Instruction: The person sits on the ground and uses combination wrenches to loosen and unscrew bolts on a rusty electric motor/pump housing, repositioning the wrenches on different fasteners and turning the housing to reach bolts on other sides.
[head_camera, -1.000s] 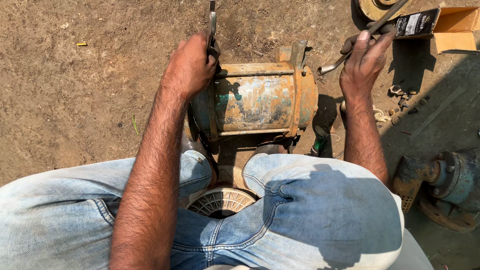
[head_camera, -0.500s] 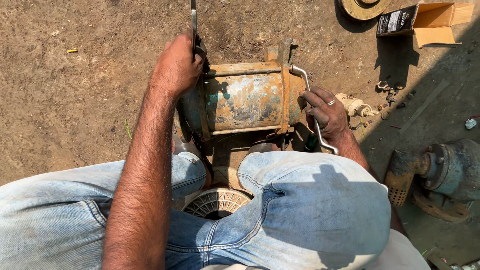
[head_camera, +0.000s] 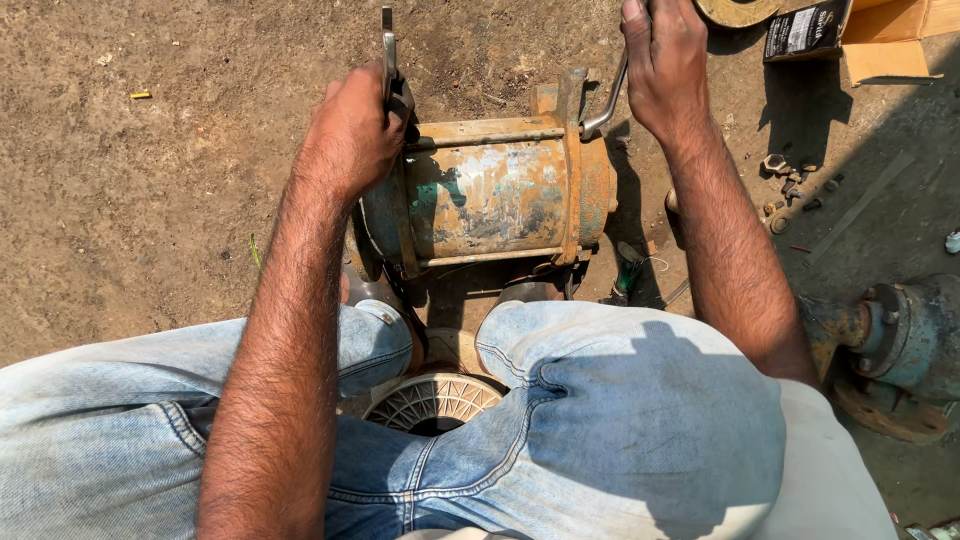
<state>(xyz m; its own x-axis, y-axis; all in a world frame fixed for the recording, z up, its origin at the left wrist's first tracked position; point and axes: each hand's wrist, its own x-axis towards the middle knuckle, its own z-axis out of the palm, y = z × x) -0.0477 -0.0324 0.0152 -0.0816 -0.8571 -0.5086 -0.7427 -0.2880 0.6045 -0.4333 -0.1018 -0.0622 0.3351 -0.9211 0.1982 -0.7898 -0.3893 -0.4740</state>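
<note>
1. Bare dirt fills the head view, and you sit over a rusty motor (head_camera: 495, 195) lying on its side at centre frame, between your knees.
2. Your left hand (head_camera: 350, 135) is clenched around a wrench (head_camera: 387, 50) at the motor's left flange.
3. Your right hand (head_camera: 665, 60), top right, grips a bent metal handle (head_camera: 603, 105) at the right flange.
4. Judging by this, you are working the through-bolts; brace one end firmly while turning the other.
5. A cardboard box (head_camera: 880, 35) sits in the upper right corner, a second pump (head_camera: 900, 345) at the right edge.

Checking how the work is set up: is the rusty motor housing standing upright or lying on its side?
On its side: the motor housing lies lengthwise across the dirt.
</note>
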